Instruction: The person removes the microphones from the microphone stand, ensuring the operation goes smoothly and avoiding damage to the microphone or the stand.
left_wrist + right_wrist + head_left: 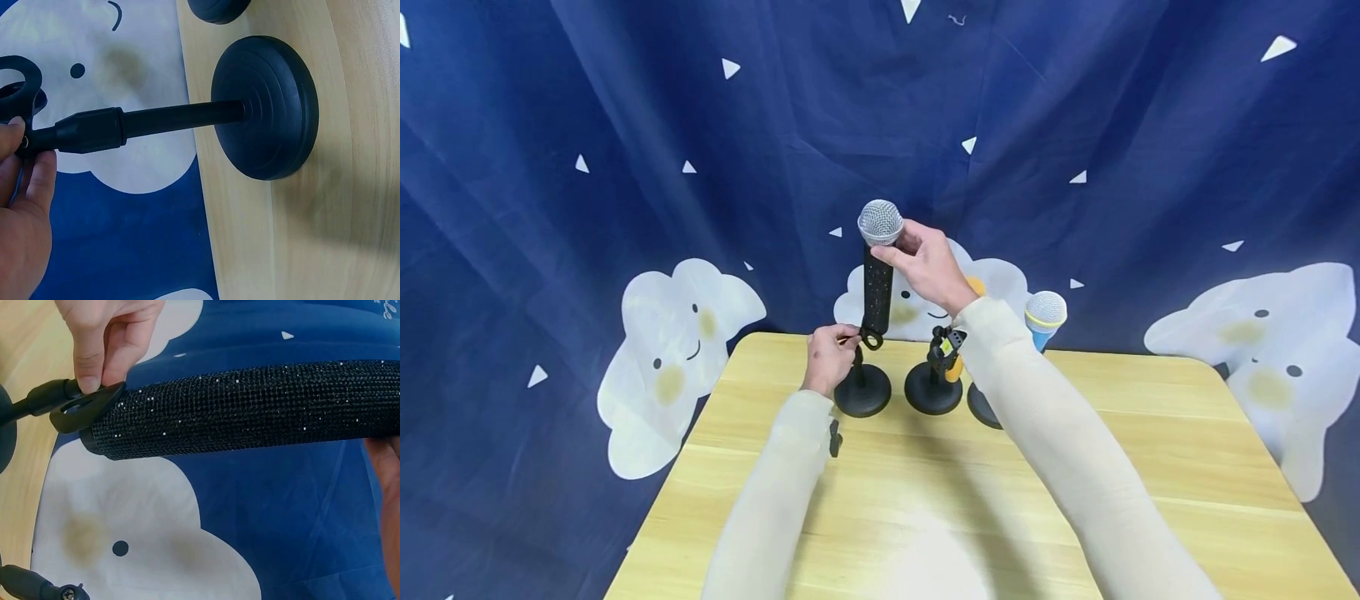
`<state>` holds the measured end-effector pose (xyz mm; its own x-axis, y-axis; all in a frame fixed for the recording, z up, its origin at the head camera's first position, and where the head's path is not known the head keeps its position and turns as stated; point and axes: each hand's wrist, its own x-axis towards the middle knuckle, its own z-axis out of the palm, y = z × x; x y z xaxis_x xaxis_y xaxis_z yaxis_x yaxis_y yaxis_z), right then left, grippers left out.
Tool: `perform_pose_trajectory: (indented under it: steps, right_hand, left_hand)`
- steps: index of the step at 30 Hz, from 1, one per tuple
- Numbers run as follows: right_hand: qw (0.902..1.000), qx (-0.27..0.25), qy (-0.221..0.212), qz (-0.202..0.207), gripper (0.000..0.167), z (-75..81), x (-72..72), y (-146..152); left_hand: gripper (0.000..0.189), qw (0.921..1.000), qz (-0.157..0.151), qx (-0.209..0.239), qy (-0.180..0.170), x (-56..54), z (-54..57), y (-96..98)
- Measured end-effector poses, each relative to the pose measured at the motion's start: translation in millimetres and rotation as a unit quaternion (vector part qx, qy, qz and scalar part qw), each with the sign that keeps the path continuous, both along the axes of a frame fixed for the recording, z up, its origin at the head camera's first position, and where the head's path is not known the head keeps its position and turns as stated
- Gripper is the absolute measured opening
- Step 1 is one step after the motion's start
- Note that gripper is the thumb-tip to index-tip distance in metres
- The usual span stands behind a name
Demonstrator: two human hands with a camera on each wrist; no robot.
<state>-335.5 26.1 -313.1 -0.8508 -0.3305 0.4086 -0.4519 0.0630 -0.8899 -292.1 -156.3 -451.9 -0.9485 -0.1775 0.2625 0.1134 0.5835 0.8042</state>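
Note:
My right hand (928, 265) grips a black, glittering microphone (877, 287) just under its silver mesh head, holding it nearly upright. Its lower end is right at the ring-shaped holder (70, 417) on top of a black microphone stand (181, 117). With thumb and fingers, my left hand (829, 360) pinches the holder at its joint with the pole. The stand's round base (862, 393) rests on the wooden table. In the right wrist view, the studded handle (250, 409) runs across the frame, its end overlapping the holder's ring.
To the right stands a second stand (933, 392) with a black clip, an orange piece (954, 370) beside it. Farther right, a blue microphone (1046, 312) with a white head shows above my right sleeve (1052, 433). A dark blue curtain (820, 108) hangs behind the table (880, 492).

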Motion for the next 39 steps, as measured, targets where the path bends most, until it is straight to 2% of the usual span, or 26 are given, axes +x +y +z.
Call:
perform_pose_trajectory:
  steps: [11,28,39]
  right_hand:
    - [1.0000,-0.002,-0.001,0.008,0.040,3.6,-0.1,0.8]
    - [0.9996,-0.013,0.017,-0.018,0.035,3.1,-1.3,-0.3]
    - [0.9996,-0.013,0.006,-0.024,0.034,3.4,-0.9,-1.5]
  left_hand:
    - [0.010,0.9999,0.000,0.003,-0.015,-1.5,1.2,0.5]
    - [0.009,0.9998,0.003,0.012,-0.014,-1.3,1.2,1.5]
    - [0.010,0.9998,0.005,0.005,-0.020,-0.2,2.1,1.6]
